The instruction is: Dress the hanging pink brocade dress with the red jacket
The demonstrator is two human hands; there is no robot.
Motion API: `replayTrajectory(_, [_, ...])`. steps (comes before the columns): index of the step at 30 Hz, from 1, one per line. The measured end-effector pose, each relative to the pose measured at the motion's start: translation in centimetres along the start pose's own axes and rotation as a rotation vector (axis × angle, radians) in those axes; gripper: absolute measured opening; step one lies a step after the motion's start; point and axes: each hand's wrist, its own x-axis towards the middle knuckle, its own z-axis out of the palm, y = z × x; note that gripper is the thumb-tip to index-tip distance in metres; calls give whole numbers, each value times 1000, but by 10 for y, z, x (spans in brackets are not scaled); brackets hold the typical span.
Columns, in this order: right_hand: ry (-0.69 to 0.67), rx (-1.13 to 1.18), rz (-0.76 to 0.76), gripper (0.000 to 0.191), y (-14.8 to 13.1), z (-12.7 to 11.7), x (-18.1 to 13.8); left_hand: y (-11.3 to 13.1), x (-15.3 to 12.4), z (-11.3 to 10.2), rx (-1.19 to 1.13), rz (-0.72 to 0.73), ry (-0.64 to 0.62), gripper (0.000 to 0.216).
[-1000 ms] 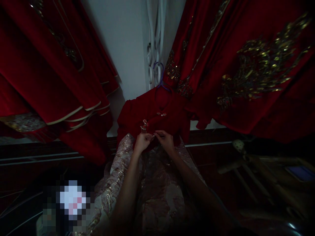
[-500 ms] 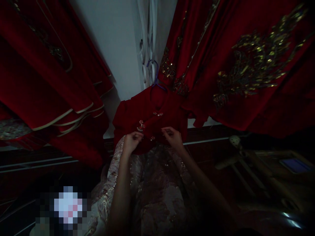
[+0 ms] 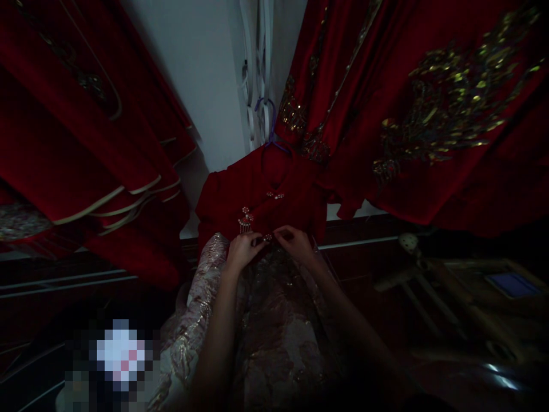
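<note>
A red jacket (image 3: 240, 186) hangs from a purple hanger (image 3: 273, 131) in front of me, with a brocade skirt (image 3: 278, 337) below it. Down its front are a beaded tassel ornament (image 3: 246, 218), an upper beaded button (image 3: 275, 196) and a lower beaded button (image 3: 267, 237). My left hand (image 3: 245, 250) is closed in a pinch, fingertips touching the lower button's left side. Just right of that button, thumb and fingers of my right hand (image 3: 297, 244) are pinched together at the jacket front. What they hold is too small and dark to make out.
Red garments with pale piping (image 3: 107, 209) hang at the left, and a sequined red garment (image 3: 446, 109) hangs at the right. White scrolled metalwork (image 3: 262, 57) stands behind the hanger. At the lower right a wooden chair (image 3: 454, 274) carries a flat device with a bluish screen (image 3: 512, 284).
Both hands have moved inward toward each other, meeting around the lower beaded button. My left hand has left the tassel ornament and shifted right. The jacket still hangs in place.
</note>
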Motion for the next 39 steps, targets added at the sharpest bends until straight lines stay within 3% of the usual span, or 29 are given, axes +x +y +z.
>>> replayTrajectory(9, [6,9,-13,20,7,16,-6,-1,2,2,-137,17,189,22])
replayTrajectory(15, [-8,45,54,35,12,24,-9,4,2,4,-277,26,123,15])
replayTrajectory(21, [-56,64,43,24,23,29,-9,3,2,3,-287,36,56,18])
replayTrajectory(31, [11,200,100,31,22,24,-6,17,5,10,-237,48,210,15])
replayTrajectory(39, [34,475,293,36,24,21,-6,24,8,16,-288,39,231,13])
